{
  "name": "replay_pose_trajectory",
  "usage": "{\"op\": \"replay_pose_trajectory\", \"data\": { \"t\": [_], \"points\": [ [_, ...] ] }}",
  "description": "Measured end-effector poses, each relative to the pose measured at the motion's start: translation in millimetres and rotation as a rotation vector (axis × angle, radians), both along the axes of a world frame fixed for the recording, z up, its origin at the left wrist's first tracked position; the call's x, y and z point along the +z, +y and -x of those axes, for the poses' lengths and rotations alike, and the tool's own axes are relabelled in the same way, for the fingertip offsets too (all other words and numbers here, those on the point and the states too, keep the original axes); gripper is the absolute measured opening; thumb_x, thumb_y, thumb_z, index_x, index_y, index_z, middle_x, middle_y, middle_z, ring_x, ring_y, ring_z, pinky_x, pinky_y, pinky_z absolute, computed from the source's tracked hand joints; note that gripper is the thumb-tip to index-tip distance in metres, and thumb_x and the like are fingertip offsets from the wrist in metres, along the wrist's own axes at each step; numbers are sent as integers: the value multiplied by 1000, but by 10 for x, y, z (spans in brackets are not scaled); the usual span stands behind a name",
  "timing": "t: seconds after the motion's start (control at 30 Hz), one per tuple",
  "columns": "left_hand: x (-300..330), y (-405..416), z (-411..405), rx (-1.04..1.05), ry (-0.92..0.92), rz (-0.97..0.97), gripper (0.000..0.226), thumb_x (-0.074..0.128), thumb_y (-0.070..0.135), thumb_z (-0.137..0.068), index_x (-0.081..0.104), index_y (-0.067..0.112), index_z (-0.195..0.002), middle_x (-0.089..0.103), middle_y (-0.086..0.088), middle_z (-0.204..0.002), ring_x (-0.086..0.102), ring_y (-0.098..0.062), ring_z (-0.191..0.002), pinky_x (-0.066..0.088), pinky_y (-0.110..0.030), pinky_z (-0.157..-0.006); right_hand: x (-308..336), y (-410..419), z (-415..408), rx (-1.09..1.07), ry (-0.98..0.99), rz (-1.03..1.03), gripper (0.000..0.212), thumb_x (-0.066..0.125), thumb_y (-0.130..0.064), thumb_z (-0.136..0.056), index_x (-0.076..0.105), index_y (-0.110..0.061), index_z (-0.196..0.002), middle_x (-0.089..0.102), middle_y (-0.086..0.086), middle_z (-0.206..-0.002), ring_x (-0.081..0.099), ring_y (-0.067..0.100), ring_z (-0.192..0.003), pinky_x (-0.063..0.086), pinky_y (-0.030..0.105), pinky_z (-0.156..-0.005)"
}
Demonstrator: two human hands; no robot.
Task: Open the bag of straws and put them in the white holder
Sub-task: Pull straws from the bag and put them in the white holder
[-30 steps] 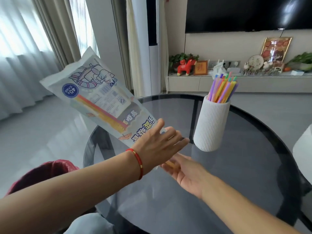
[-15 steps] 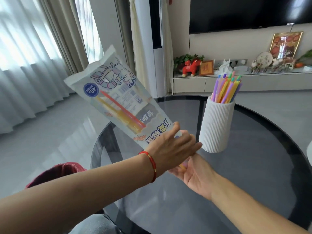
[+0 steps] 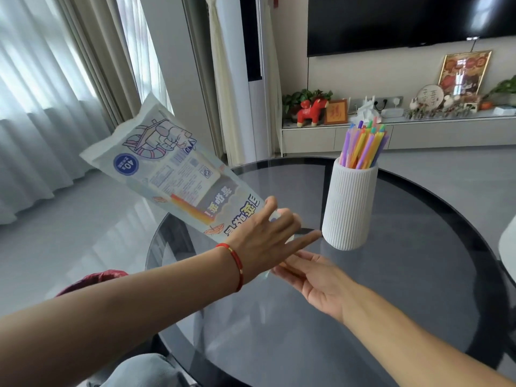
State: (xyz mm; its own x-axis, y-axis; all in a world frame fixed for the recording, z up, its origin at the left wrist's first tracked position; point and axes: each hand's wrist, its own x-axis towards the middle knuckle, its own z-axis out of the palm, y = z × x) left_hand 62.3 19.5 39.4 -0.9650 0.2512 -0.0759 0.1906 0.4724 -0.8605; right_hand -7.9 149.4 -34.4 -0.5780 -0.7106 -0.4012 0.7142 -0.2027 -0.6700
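My left hand (image 3: 265, 238) grips the lower end of the printed straw bag (image 3: 167, 174), which slants up to the left above the table's edge. An orange streak shows inside the bag near my fingers. My right hand (image 3: 315, 280) lies palm up just below the left hand, fingers straight, with their tips hidden beneath it. A thin yellowish tip shows at those fingers; I cannot tell if it is a straw. The ribbed white holder (image 3: 349, 208) stands upright on the table to the right, with several coloured straws (image 3: 363, 146) in it.
The round dark glass table (image 3: 418, 289) spreads under both hands. A red bin (image 3: 92, 277) sits on the floor to the left below the table's rim. A white object (image 3: 509, 247) shows at the right edge. My knee (image 3: 139, 370) is at the bottom.
The straws seen inside the bag have slid down towards my left hand. Both hands stay close together beside the holder, the right still palm up beneath the left.
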Motion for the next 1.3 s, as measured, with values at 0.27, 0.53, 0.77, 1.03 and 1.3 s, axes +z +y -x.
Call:
{"op": "replay_pose_trajectory", "data": {
  "t": [0.27,0.53,0.77,1.03,1.3],
  "points": [
    [-180,-367,-50,13,31,-302,137,86,30,-63,-14,18,-156,37,-22,-142,41,-38,-123,30,-63,-103,37,333,404,-157,232,-95,6,69,11,-90,73,9,-93,77,20,-88,79,22,-64,66,25,-67],
    [-669,-442,-2,210,-68,-900,130,76,57,-53,-5,40,-154,22,-4,-153,28,-28,-138,26,-64,-108,179,937,667,-257,752,-401,9,78,6,-87,79,7,-96,78,29,-97,78,23,-72,66,24,-74],
    [-803,-68,83,69,95,-1211,69,38,77,-87,45,31,-137,47,2,-139,38,-22,-132,25,-64,-109,446,1257,595,-217,1099,-443,9,81,-1,-85,83,-7,-92,82,10,-82,81,24,-72,62,19,-71],
    [-1005,216,188,-32,216,-1168,38,27,45,-105,49,18,-91,52,-2,-96,43,-26,-87,43,-54,-88,361,1110,480,-81,757,-120,73,92,-61,-63,79,-3,-106,63,15,-88,62,19,-73,51,26,-51],
    [-927,171,121,-9,200,-1272,43,33,61,-98,57,27,-112,50,3,-121,44,-21,-115,37,-50,-102,494,770,309,-189,1138,-587,37,62,-26,-101,78,-12,-71,69,16,-55,57,27,-43,51,34,-51]
  ]
}}
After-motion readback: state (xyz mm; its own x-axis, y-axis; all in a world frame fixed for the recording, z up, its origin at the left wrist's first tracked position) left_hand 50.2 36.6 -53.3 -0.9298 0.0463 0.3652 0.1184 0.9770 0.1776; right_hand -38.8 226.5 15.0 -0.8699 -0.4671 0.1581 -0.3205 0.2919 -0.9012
